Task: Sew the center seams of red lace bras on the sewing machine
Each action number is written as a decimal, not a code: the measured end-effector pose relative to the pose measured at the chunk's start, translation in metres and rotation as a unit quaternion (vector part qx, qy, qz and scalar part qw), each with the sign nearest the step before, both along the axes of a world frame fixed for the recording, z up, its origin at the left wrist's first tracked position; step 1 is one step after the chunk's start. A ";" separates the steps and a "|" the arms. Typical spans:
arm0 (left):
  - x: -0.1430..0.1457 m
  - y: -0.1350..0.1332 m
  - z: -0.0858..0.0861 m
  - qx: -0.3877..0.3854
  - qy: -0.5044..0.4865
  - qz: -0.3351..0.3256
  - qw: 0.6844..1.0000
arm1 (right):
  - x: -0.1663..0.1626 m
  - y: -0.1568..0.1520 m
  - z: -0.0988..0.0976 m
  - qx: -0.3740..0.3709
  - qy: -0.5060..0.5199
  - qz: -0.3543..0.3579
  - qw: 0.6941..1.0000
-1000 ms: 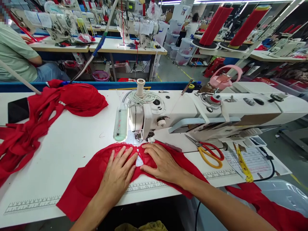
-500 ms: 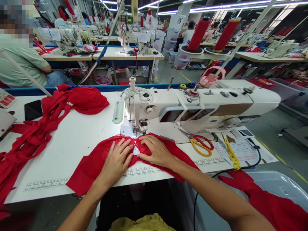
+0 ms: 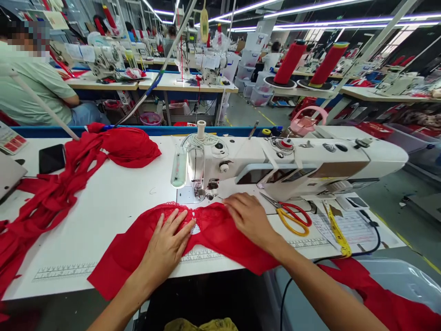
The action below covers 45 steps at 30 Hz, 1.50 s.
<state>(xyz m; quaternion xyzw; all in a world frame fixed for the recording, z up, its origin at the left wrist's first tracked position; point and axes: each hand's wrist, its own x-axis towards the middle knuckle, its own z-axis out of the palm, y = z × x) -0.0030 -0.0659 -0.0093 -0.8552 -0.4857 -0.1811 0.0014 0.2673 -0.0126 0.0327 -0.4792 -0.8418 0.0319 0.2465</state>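
Left hand (image 3: 168,243) lies flat, gripping nothing, seemingly steadying the red lace-edged fabric garment (image 3: 215,227) before the long white sewing machine (image 3: 303,154); right hand (image 3: 251,221) bends at the garment's edge, grip impossible to tell; red-and-yellow-handled scissors (image 3: 280,206) sit near, perhaps for quick reach.

A red garment (image 3: 127,243) lies spread on a white sewing table (image 3: 113,197) beneath the fingers (image 3: 177,223) of the left hand (image 3: 164,250), partly covering a printed ruler scale (image 3: 203,257). A sewing machine (image 3: 310,154) stands just beyond. Scissors (image 3: 279,206) rest right of the fingers of the right hand (image 3: 254,221), a paper sheet (image 3: 361,234) farther right; bundled red cloth (image 3: 132,148) lies beyond the left fingers.
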 end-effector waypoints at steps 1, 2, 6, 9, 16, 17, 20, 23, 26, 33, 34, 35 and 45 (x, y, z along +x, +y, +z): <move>-0.001 0.000 0.000 -0.002 -0.001 0.000 1.000 | 0.009 0.004 0.000 0.006 -0.015 -0.023 1.000; -0.001 -0.001 0.000 -0.004 -0.002 0.000 1.000 | 0.016 0.007 -0.002 -0.004 -0.034 -0.033 0.999; -0.001 -0.001 -0.001 -0.014 -0.012 0.003 1.000 | 0.037 0.014 -0.013 -0.058 -0.071 -0.034 0.995; -0.001 0.000 -0.002 -0.021 -0.022 0.006 1.000 | 0.045 0.020 -0.020 -0.041 -0.080 -0.064 0.994; 0.000 -0.015 0.015 0.027 -0.066 -0.012 0.997 | 0.019 0.006 -0.002 0.044 -0.048 -0.089 0.994; 0.001 -0.020 0.017 0.042 -0.078 -0.015 0.996 | 0.005 -0.001 0.001 0.056 -0.013 -0.056 0.997; 0.005 -0.033 0.017 0.081 -0.093 -0.032 0.992 | -0.041 -0.013 0.002 0.015 0.019 0.053 0.998; 0.008 -0.043 0.007 0.093 -0.066 -0.048 0.992 | -0.073 -0.009 -0.008 -0.040 0.007 0.066 0.997; 0.008 -0.046 -0.004 0.098 -0.026 -0.048 0.994 | -0.082 0.001 -0.018 -0.097 0.028 0.045 0.994; 0.010 -0.046 -0.005 0.127 -0.026 -0.040 0.991 | -0.077 0.019 -0.022 -0.090 -0.057 0.080 0.991; 0.010 -0.046 -0.005 0.128 -0.029 -0.038 0.991 | -0.076 0.023 -0.022 -0.091 -0.067 0.083 0.990; 0.011 -0.046 -0.005 0.128 -0.030 -0.037 0.991 | -0.076 0.026 -0.021 -0.094 -0.072 0.085 0.989; 0.000 -0.045 0.018 0.043 -0.117 -0.028 0.992 | -0.067 -0.013 -0.002 -0.036 0.092 0.048 0.994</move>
